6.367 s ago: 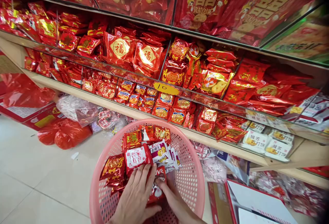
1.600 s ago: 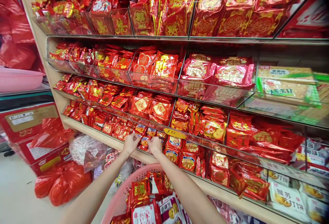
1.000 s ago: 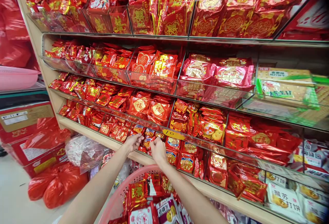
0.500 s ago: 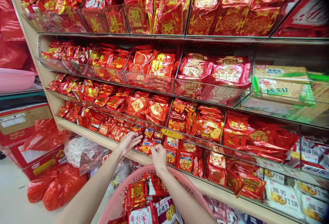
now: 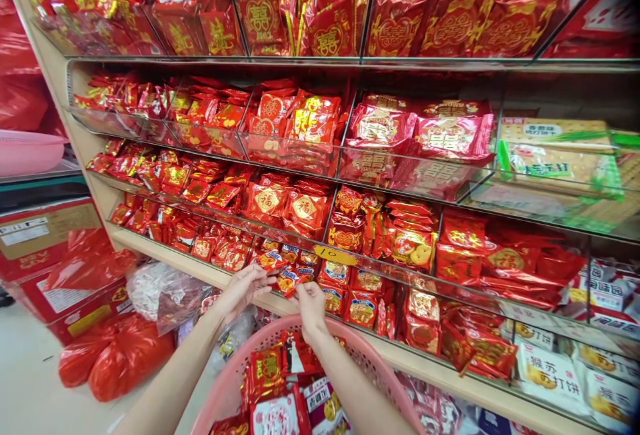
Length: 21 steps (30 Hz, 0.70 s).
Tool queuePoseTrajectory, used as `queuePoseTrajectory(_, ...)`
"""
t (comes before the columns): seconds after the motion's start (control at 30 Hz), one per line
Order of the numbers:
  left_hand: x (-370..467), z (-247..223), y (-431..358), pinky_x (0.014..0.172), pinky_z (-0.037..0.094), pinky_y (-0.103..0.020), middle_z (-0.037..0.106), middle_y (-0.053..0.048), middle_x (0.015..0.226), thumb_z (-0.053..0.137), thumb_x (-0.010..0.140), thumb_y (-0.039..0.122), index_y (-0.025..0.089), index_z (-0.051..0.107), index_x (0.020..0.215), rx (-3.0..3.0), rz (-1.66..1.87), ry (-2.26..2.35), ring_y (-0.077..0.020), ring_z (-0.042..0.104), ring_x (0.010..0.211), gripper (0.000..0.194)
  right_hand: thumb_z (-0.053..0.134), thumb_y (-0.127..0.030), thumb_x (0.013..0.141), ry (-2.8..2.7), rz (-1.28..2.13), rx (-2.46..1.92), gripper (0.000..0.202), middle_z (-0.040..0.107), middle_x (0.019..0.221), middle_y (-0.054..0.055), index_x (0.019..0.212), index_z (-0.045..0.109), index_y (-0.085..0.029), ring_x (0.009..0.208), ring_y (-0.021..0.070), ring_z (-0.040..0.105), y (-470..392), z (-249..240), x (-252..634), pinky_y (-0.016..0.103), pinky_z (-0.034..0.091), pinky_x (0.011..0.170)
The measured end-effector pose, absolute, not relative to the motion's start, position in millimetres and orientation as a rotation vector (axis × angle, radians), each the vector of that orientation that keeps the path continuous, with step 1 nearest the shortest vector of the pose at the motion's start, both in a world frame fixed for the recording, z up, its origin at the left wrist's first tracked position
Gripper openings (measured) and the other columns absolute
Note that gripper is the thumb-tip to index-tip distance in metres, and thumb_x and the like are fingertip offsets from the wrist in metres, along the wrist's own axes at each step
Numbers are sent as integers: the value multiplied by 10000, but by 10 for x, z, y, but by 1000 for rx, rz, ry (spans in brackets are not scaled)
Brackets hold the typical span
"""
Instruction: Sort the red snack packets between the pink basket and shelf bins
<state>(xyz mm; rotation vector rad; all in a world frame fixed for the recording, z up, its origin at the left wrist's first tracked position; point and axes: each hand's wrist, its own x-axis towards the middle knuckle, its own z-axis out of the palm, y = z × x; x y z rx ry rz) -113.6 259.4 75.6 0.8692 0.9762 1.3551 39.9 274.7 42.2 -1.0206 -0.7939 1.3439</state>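
Observation:
In the head view, my right hand (image 5: 310,307) pinches the lower edge of a small red snack packet (image 5: 289,282) with blue and white print, at the front of a bottom-shelf compartment. At the packet's left side is my left hand (image 5: 244,294), palm turned inward and fingers stretched out; whether its fingertips touch the packet I cannot tell. Similar packets lie just behind. Below my wrists stands a pink plastic basket (image 5: 227,372) with several wrapped snacks in it, among them a red and gold packet (image 5: 267,370) and a purple and white one (image 5: 325,408).
Tiered shelves of mostly red packets fill the view behind clear dividers. A yellow tag (image 5: 335,255) hangs on the lower ledge. White cracker packets (image 5: 550,372) lie at lower right. Red plastic bags (image 5: 123,358) and cartons (image 5: 53,242) stand on the left.
Both hands have shifted slightly down. The pinched packet now shows more clearly between them, and my left fingers have come nearer to it. The view has tilted a little.

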Motion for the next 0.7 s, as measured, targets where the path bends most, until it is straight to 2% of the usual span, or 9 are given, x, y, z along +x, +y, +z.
queuePoseTrajectory(0.13, -960, 773, 2260, 739, 538, -295, 686, -20, 776, 713, 674, 325, 204, 531, 736, 927, 1330, 980, -231, 681, 917, 227, 652, -216, 739, -745, 1386, -950, 218, 512, 552, -87, 610, 480, -180, 551, 84, 547, 2624, 450, 402, 261, 514, 606)
queuePoseTrajectory(0.27, -765, 756, 2075, 713, 531, -283, 684, -14, 755, 706, 660, 385, 202, 546, 705, 990, 1320, 1041, -214, 678, 865, 248, 635, -259, 665, -697, 1442, -880, 190, 546, 558, -75, 592, 469, -203, 567, 93, 569, 2469, 467, 415, 248, 512, 591)
queuePoseTrajectory(0.5, -596, 695, 1983, 517, 439, -210, 696, -21, 671, 637, 707, 365, 192, 548, 692, 1122, 1231, 1188, -116, 605, 536, 195, 676, -271, 637, -610, 1484, -828, 259, 471, 482, -102, 566, 434, -215, 464, 58, 467, 2305, 427, 556, 207, 467, 530)
queuePoseTrajectory(0.6, -537, 673, 1958, 457, 398, -203, 679, -23, 588, 662, 690, 403, 189, 554, 677, 1180, 1149, 1202, -112, 567, 462, 240, 690, -280, 641, -574, 1518, -792, 270, 520, 501, -83, 570, 437, -218, 504, 76, 521, 2248, 428, 625, 224, 486, 561)
queuePoseTrajectory(0.7, -459, 656, 1927, 466, 416, -219, 674, -30, 570, 710, 650, 433, 186, 563, 658, 1224, 1080, 1205, -118, 558, 444, 288, 701, -288, 640, -549, 1555, -752, 254, 592, 552, -56, 596, 460, -219, 554, 100, 580, 2190, 436, 672, 244, 506, 590)
